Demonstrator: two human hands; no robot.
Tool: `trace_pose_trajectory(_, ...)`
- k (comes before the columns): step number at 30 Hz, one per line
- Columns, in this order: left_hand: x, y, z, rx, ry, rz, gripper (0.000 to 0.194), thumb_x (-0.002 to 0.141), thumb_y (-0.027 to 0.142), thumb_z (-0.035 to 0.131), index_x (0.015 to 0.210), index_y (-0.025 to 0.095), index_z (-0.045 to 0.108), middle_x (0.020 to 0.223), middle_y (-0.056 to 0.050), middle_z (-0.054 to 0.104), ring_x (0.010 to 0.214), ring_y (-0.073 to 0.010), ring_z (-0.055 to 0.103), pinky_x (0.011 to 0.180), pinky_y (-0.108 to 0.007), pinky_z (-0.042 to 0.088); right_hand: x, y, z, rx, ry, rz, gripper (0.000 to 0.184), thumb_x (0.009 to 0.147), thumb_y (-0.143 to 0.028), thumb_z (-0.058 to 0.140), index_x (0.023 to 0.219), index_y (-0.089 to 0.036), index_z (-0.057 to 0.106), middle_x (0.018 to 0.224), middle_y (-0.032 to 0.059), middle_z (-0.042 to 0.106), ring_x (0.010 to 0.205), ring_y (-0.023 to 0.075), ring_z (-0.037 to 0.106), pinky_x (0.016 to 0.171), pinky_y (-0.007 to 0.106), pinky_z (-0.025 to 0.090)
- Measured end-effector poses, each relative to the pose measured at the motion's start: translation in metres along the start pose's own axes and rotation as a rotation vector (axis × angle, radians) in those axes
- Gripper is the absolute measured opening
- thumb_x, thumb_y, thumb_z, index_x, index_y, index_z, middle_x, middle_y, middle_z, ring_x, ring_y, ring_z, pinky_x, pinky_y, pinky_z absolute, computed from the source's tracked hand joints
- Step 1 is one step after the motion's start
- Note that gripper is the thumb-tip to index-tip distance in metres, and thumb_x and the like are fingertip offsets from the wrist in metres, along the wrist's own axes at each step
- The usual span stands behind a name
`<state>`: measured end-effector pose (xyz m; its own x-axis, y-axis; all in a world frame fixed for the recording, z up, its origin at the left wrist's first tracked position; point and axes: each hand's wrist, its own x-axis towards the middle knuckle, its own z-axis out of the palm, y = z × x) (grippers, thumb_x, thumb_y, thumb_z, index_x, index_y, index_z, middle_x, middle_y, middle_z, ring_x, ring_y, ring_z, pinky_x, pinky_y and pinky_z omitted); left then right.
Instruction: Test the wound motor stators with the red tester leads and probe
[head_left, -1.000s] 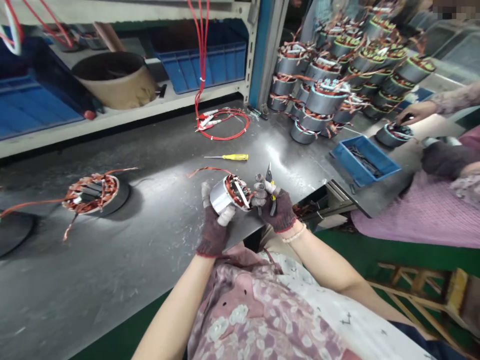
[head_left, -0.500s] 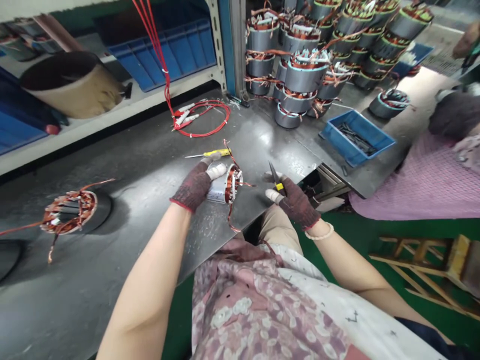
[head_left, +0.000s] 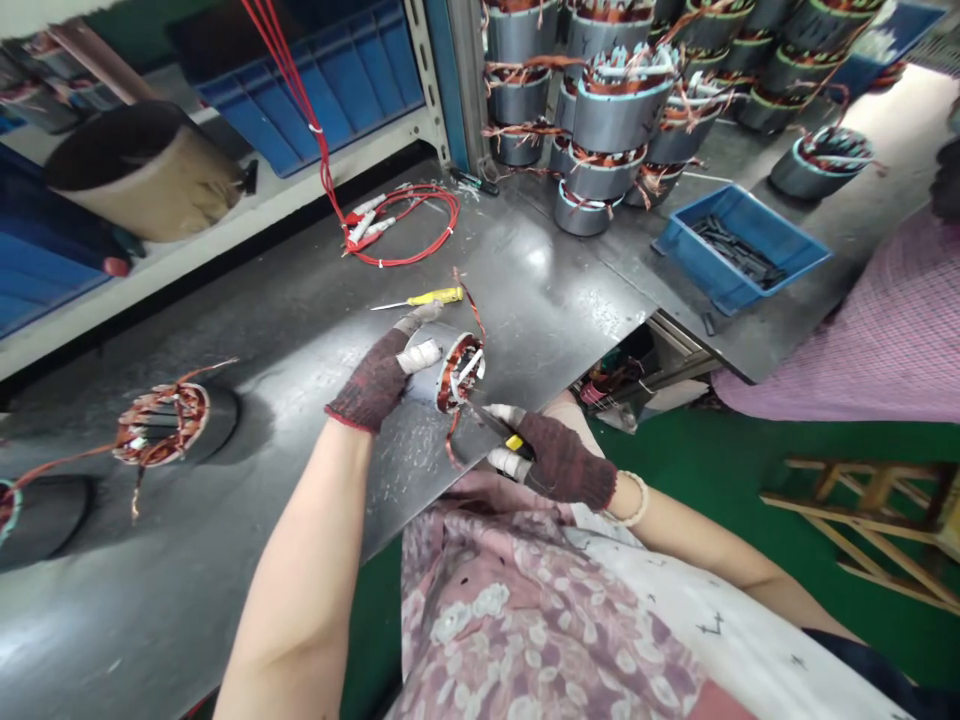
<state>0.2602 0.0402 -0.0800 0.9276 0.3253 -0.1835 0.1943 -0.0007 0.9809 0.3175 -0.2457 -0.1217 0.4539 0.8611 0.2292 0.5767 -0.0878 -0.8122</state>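
Observation:
My gloved left hand (head_left: 379, 372) grips a small motor stator (head_left: 454, 372) with copper windings, held on its side at the near edge of the metal bench (head_left: 315, 320). Thin orange wire leads trail from the stator upward and downward. My gloved right hand (head_left: 551, 460) is closed on small cutters with a yellow handle (head_left: 501, 432). Their tip touches the lower side of the stator's windings. A yellow-handled screwdriver (head_left: 427, 297) lies on the bench just beyond my left hand.
Another wound stator (head_left: 161, 422) lies at the left. Red cables (head_left: 397, 225) coil near the shelf. Several stacked stators (head_left: 615, 110) stand at the back right, with a blue parts tray (head_left: 739, 245) beside them. A person in pink (head_left: 862, 330) sits at the right.
My right hand has moved left and down, bringing the cutters to the stator's windings. The left hand keeps hold of the stator. The camera has turned a little.

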Motion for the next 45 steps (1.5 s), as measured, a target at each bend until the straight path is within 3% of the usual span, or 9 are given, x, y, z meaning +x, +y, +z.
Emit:
trace_pose_trajectory(3,0.001,0.012,0.001,-0.025,-0.049,-0.067,0.074,0.075,0.054,0.09,0.14,0.025,0.073,0.139,-0.01,0.075,0.125,-0.0394,0.069,0.107,-0.048,0.057,-0.005,0.013,-0.014,-0.121,0.043,0.107,0.053,0.102,-0.043,0.063,0.149,-0.021,0.06,0.13,0.0112,0.077,0.113,0.027,0.074,0.099,0.042,0.061)
trace_pose_trajectory(6,0.001,0.021,0.008,0.02,0.008,-0.045,0.058,0.076,0.054,0.088,0.124,0.023,0.081,0.131,-0.009,0.078,0.121,-0.0388,0.07,0.106,-0.049,0.057,-0.008,0.021,-0.026,-0.394,0.053,0.085,0.053,0.103,-0.036,0.057,0.152,-0.017,0.058,0.132,0.0159,0.074,0.116,0.0314,0.07,0.103,0.048,0.057)
trace_pose_trajectory(12,0.005,0.026,0.017,0.173,0.093,-0.026,0.043,0.081,0.046,0.08,0.117,0.021,0.081,0.12,-0.01,0.079,0.112,-0.0356,0.071,0.108,-0.053,0.055,0.002,0.018,-0.013,-0.795,-0.11,0.02,0.068,0.096,-0.024,0.059,0.162,-0.008,0.047,0.13,0.0235,0.07,0.105,0.0364,0.064,0.094,0.052,0.052)
trace_pose_trajectory(17,0.009,0.024,0.018,0.214,0.092,-0.008,0.044,0.085,0.049,0.078,0.116,0.018,0.08,0.122,-0.013,0.078,0.113,-0.0351,0.07,0.113,-0.052,0.051,0.012,0.014,-0.003,-0.774,-0.093,-0.033,0.065,0.101,-0.022,0.055,0.164,-0.013,0.043,0.135,0.0201,0.069,0.11,0.0335,0.062,0.098,0.049,0.05)
trace_pose_trajectory(24,0.017,0.008,0.017,0.402,0.249,0.069,0.042,0.092,0.056,0.07,0.112,0.022,0.083,0.135,-0.012,0.077,0.135,-0.0371,0.063,0.125,-0.053,0.038,0.013,0.011,-0.002,-0.684,-0.078,-0.058,0.062,0.099,-0.017,0.053,0.16,-0.008,0.048,0.115,0.0181,0.073,0.104,0.0302,0.065,0.091,0.041,0.052)
trace_pose_trajectory(28,0.019,0.005,0.014,0.461,0.253,0.087,0.041,0.093,0.057,0.068,0.11,0.024,0.084,0.132,-0.009,0.079,0.134,-0.0368,0.064,0.125,-0.052,0.038,0.007,0.011,-0.008,-0.701,-0.083,-0.03,0.065,0.103,-0.022,0.05,0.166,-0.01,0.04,0.118,0.0191,0.072,0.102,0.0318,0.064,0.088,0.045,0.052)
trace_pose_trajectory(34,0.017,0.005,0.014,0.465,0.286,0.075,0.038,0.092,0.057,0.07,0.109,0.026,0.086,0.128,-0.009,0.08,0.132,-0.0385,0.065,0.124,-0.054,0.039,0.005,0.012,-0.017,-0.752,-0.097,-0.023,0.069,0.099,-0.026,0.056,0.165,-0.009,0.042,0.123,0.0213,0.07,0.103,0.0361,0.062,0.092,0.052,0.048)
trace_pose_trajectory(45,0.017,0.01,0.019,0.437,0.284,0.052,0.034,0.093,0.05,0.07,0.109,0.024,0.085,0.129,-0.009,0.08,0.13,-0.0374,0.067,0.123,-0.054,0.041,0.01,0.009,-0.007,-0.622,-0.101,-0.051,0.056,0.103,-0.022,0.047,0.158,-0.008,0.05,0.113,0.0186,0.073,0.099,0.0302,0.066,0.087,0.043,0.052)
